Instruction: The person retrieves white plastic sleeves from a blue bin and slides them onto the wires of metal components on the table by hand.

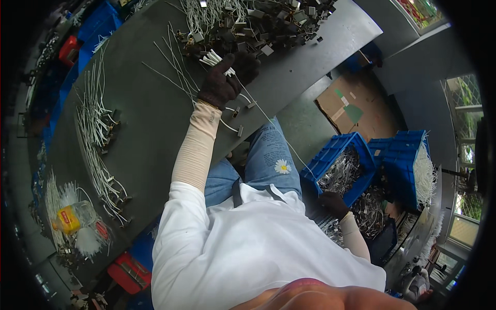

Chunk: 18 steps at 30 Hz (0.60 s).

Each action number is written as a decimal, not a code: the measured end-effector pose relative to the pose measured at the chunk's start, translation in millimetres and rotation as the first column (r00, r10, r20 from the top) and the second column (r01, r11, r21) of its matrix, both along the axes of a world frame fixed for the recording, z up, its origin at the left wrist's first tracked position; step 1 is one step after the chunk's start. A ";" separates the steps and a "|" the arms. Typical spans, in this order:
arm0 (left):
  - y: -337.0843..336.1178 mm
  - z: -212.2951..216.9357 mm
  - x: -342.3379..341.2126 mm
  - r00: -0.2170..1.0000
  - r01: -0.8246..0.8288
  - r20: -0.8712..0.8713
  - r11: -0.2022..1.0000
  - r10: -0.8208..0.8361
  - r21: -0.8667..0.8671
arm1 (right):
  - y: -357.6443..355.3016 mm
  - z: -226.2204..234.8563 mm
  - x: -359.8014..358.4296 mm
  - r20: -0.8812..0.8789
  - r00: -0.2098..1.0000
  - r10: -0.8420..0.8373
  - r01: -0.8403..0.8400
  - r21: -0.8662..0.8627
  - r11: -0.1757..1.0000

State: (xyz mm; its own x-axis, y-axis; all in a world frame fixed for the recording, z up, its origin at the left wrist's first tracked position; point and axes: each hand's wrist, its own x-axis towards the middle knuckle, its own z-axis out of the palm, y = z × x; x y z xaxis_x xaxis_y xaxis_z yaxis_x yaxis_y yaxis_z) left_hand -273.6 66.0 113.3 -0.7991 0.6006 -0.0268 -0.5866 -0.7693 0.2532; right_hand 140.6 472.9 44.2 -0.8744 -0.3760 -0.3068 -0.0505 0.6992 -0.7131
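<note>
My left hand [222,82], in a dark knitted glove, is closed around a bundle of white leads [211,59] above the grey table. Their pale ends stick out past the thumb, and small rectangular connectors [240,130] hang from wires below the hand. One long thin wire trails from there toward the blue crate [357,192] on the right. Down at my right side, my right hand [334,204], also dark-gloved, is beside that crate, over a heap of metal-tipped leads [330,228]; its fingers are too dark to make out. Just beyond my left hand lies a large pile of dark connectors [253,32] with white wires.
Rows of white leads [94,129] lie on the table [147,108] to the left, with a clear bottle with a yellow label [72,219] near its edge. Another blue crate [400,168] holds white leads. Flattened cardboard [356,106] lies on the floor. A red bin [129,273] stands below left.
</note>
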 end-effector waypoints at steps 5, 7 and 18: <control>-20.3 9.0 10.4 1.000 0.023 -0.015 0.997 -0.022 0.080 | -9.7 29.7 -26.2 -0.014 0.996 0.084 -0.084 -0.021 0.996; -22.8 10.5 11.1 0.999 0.023 -0.051 0.998 -0.019 0.065 | -9.9 32.5 -27.2 -0.064 0.987 0.145 -0.146 -0.018 0.989; -30.2 9.3 17.9 0.994 0.015 -0.104 0.996 -0.023 -0.083 | -19.5 41.1 -33.6 0.563 0.754 -0.338 0.470 -0.103 0.877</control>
State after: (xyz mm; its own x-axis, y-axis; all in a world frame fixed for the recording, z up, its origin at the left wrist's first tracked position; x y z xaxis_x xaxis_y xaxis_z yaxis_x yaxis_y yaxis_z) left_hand -255.8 35.7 122.6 -0.7884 0.6151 0.0071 -0.5680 -0.7324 0.3756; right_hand 107.0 453.4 85.3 -0.6955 -0.1386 -0.7050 0.6176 0.3861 -0.6852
